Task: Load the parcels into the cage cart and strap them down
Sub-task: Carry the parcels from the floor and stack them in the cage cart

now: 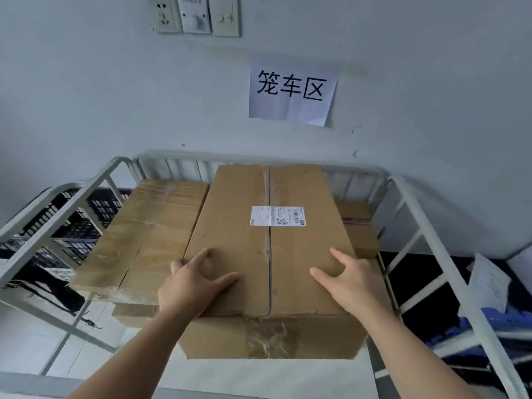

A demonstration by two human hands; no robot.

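Your left hand [195, 283] and right hand [349, 283] rest on near top of large parcel [236, 211], fingers [203, 257] spread apart, clasping nothing. Parcel sits inside cage cart [72, 207], centre; flatter parcel [149, 226] just left, touching; smaller parcel [358, 226] right, partly hidden.

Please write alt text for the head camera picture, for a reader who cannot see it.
A person's left hand and right hand rest on top of a large brown cardboard parcel with a white label, standing in a grey metal cage cart beside a lower taped brown cardboard parcel. A white paper sign hangs on the wall behind.
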